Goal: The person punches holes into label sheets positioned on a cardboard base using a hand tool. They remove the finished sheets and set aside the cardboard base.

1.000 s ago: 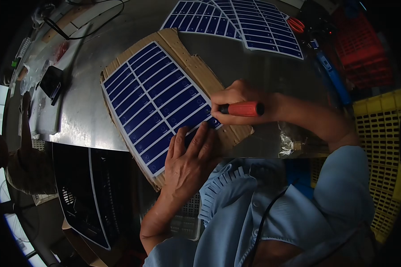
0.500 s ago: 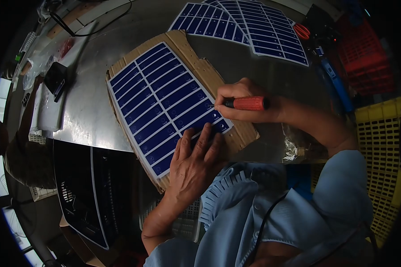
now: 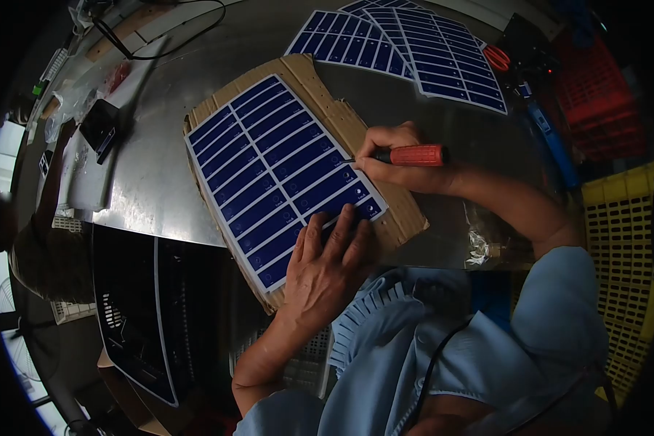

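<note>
A sheet of dark blue labels, in two columns with white lines between them, lies on a piece of corrugated cardboard. My left hand rests flat on the sheet's near end, fingers stretched out. In my right hand is a screwdriver with a red handle and a thin shaft. Its tip points left at the right edge of the sheet, by the small round mark of one label. Whether the tip touches the sheet I cannot tell. The two labels nearest my left fingertips show bright spots at their round marks.
More blue label sheets lie overlapped at the back of the metal table. Red-handled scissors and a blue tool lie to the right, near red and yellow crates. Another person's arm shows at left.
My right hand and the screwdriver have moved away from me along the sheet's right edge, to a farther label. My left hand stays on the sheet. The whole view has shifted slightly.
</note>
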Demonstrator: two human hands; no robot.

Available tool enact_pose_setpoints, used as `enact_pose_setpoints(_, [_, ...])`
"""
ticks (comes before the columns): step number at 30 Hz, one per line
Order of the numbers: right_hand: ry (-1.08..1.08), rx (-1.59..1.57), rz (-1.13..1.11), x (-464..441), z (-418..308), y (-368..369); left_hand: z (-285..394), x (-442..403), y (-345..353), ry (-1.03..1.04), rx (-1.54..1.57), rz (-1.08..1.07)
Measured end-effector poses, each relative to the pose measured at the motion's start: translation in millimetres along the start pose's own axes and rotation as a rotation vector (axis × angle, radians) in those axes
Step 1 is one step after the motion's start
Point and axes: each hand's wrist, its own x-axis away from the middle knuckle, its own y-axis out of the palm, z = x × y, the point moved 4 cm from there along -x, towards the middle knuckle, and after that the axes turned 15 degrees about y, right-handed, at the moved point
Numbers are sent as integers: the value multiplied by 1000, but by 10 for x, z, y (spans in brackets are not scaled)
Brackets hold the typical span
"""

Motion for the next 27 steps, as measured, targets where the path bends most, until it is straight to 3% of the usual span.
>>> enact_pose_setpoints(9, [43, 90, -42, -104, -12, 4, -6, -3, 1, 5, -8, 9])
enact_pose_setpoints(15, [70, 137, -236, -231, -75, 40, -16, -23, 5, 17, -8, 5])
enact_pose_setpoints(21, [-140, 301, -192, -227, -124, 106, -5, -41, -8, 30, -10, 1])
enact_pose_setpoints(23, [72, 177, -246, -264, -147, 48, -10, -41, -16, 37, -17, 4])
enact_pose_setpoints(27, [72, 60, -218, -290, -9, 36, -27, -19, 6, 2, 69, 3])
